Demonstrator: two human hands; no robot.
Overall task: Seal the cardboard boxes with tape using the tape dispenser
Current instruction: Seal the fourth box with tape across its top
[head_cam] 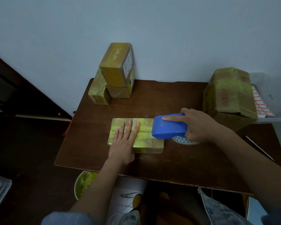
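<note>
A flat cardboard box (146,140), wrapped in yellowish tape, lies in the middle of the brown table (177,163). My left hand (125,140) presses flat on its top with straight fingers. My right hand (196,125) grips the blue tape dispenser (168,128), index finger stretched along its top. The dispenser's front end sits over the box's right edge. Part of the tape roll (183,141) shows under the dispenser.
Three taped boxes (115,73) are stacked at the table's back left against the wall. A larger box (229,93) stands at the back right beside a red-gridded sheet (261,104). A pen (259,147) lies right. A bin (84,184) sits below the front edge.
</note>
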